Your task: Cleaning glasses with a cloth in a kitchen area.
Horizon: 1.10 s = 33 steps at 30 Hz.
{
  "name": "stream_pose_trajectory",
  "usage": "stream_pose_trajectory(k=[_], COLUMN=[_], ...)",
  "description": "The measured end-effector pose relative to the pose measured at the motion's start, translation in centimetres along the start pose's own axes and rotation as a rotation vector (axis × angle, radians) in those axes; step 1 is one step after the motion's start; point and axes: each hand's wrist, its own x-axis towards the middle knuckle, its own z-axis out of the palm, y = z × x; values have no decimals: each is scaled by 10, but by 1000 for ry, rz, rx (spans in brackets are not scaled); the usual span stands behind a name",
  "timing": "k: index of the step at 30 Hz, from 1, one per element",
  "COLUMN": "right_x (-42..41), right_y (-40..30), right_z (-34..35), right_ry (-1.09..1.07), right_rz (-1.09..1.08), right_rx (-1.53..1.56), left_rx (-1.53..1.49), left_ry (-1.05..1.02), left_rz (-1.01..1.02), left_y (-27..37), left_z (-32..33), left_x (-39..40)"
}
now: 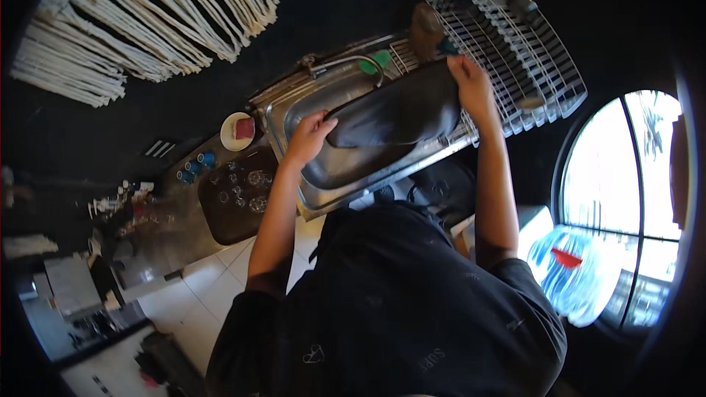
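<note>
A dark tray [397,107], tilted, is held over a stainless steel sink [347,168] by both of my hands. My left hand [311,135] grips its near left end, with the thumb on the rim. At the opposite end, my right hand [471,85] holds the upper right corner. The tray hides part of the basin. A curved metal faucet [353,59] stands behind it, beside a green item [376,62] that I cannot identify. What the tray's far side looks like is hidden.
A wire dish rack [507,44] stands right of the sink. To the left are a brown tray [220,220] with several clear glasses, a white bowl [230,144] holding a pinkish item, and several blue cups [206,160]. Macrame cords [182,11] hang above.
</note>
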Motion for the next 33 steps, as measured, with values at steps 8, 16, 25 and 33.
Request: stream_pose_trajectory(k=[8, 16, 25, 33], right_x=[-79, -42, 27, 64], right_y=[37, 36, -1, -54], right_z=[92, 95, 75, 43], right_ry=[-792, -1034, -1095, -835], right_rz=[-189, -181, -367, -515], right_rx=[286, 212, 233, 150], left_rx=[-313, 112, -462, 79], left_ry=[247, 409, 318, 526], left_rz=[-104, -252, -34, 221], left_y=[11, -4, -5, 93], left_z=[112, 100, 69, 23], left_x=[-28, -69, -30, -16])
